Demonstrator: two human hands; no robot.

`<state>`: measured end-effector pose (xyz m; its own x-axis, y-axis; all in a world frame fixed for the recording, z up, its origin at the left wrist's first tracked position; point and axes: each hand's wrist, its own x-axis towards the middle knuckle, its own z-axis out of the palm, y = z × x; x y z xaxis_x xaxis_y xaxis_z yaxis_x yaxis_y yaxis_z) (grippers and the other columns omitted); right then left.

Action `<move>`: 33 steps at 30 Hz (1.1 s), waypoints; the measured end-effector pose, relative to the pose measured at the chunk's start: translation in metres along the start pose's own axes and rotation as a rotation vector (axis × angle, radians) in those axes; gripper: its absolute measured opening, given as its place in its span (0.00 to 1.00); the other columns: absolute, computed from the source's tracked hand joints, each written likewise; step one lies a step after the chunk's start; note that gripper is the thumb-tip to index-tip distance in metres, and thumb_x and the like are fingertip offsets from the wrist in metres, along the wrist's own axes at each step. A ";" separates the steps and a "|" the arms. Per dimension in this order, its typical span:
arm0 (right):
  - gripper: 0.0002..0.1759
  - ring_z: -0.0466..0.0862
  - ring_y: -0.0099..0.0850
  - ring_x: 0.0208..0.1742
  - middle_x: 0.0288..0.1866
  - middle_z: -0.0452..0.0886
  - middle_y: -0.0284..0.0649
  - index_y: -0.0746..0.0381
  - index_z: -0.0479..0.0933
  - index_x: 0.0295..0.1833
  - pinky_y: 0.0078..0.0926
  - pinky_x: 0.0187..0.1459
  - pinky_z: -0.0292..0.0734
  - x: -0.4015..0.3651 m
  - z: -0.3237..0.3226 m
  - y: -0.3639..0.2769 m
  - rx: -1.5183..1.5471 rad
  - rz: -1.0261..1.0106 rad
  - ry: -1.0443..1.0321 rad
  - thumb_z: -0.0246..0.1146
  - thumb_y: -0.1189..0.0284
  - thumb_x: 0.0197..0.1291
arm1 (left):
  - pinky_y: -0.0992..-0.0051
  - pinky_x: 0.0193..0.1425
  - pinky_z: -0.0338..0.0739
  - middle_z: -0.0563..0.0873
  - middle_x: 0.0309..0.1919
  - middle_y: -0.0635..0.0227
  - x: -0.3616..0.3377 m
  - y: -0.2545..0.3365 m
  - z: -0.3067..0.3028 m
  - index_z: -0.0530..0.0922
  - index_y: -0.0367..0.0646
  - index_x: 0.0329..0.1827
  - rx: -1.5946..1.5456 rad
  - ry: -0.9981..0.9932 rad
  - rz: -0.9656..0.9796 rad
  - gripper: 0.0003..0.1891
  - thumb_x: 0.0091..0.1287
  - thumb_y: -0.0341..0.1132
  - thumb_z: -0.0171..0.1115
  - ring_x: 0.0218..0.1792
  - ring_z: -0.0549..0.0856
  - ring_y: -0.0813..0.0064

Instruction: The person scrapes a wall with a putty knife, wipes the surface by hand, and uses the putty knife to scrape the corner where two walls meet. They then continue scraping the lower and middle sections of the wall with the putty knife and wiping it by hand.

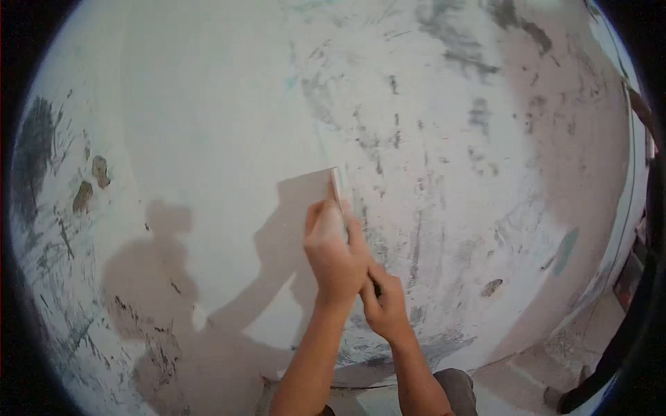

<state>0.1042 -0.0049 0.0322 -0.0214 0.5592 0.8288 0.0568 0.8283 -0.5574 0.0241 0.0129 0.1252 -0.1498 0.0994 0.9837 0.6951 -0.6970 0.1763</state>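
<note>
In front of me a putty knife (337, 183) stands nearly edge-on against the wall (208, 139), its pale blade pointing up. My left hand (329, 239) is closed about the blade's lower part, fingers bent and slightly blurred. Just below and to the right, my right hand (385, 305) is closed and touches the left hand's heel. It appears to grip the handle, which the hands mostly hide. Left of the tool the wall is smooth and whitish; to its right, dark streaks and scuffs show through.
Two rough brown patches (91, 186) mark the wall at left, with a smaller pit (492, 287) at lower right. My shadow falls across the lower left. A person's dark-clothed leg (610, 360) is at the right edge. A grey knee (456, 390) shows below my right forearm.
</note>
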 end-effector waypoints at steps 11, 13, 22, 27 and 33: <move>0.25 0.74 0.30 0.29 0.37 0.82 0.56 0.67 0.70 0.73 0.26 0.37 0.75 0.053 0.016 -0.023 0.116 -0.026 0.074 0.55 0.81 0.70 | 0.60 0.51 0.79 0.88 0.42 0.48 0.055 0.006 -0.005 0.75 0.25 0.66 0.058 -0.039 0.041 0.20 0.75 0.28 0.52 0.45 0.85 0.53; 0.26 0.73 0.30 0.28 0.35 0.81 0.55 0.66 0.69 0.74 0.26 0.36 0.74 0.075 0.024 -0.029 0.068 -0.187 0.160 0.55 0.81 0.70 | 0.60 0.51 0.79 0.88 0.41 0.49 0.086 0.016 -0.007 0.75 0.25 0.67 0.092 -0.097 -0.021 0.21 0.75 0.28 0.52 0.45 0.85 0.54; 0.31 0.68 0.20 0.31 0.39 0.77 0.32 0.66 0.59 0.81 0.19 0.36 0.69 0.003 -0.043 -0.076 -0.114 -0.240 0.125 0.51 0.77 0.75 | 0.58 0.67 0.75 0.84 0.57 0.42 0.058 0.048 -0.081 0.73 0.27 0.70 -0.186 -0.163 0.196 0.29 0.71 0.40 0.58 0.59 0.82 0.48; 0.30 0.65 0.17 0.26 0.28 0.69 0.28 0.66 0.58 0.82 0.18 0.30 0.63 -0.130 -0.135 -0.030 -0.125 0.255 0.250 0.48 0.72 0.77 | 0.57 0.74 0.70 0.76 0.69 0.41 0.046 0.002 -0.093 0.66 0.28 0.75 0.053 -0.196 0.136 0.31 0.75 0.39 0.53 0.70 0.75 0.45; 0.32 0.64 0.14 0.21 0.27 0.68 0.26 0.65 0.54 0.83 0.16 0.20 0.59 -0.296 -0.214 -0.010 -0.087 0.609 0.368 0.52 0.69 0.79 | 0.50 0.83 0.50 0.60 0.80 0.43 0.076 -0.044 -0.045 0.57 0.28 0.80 0.299 0.097 0.143 0.35 0.75 0.39 0.52 0.81 0.58 0.47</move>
<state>0.3237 -0.1858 -0.1971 0.3764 0.8607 0.3429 0.0310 0.3582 -0.9331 -0.0494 0.0190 0.1905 -0.0919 -0.0625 0.9938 0.8870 -0.4588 0.0531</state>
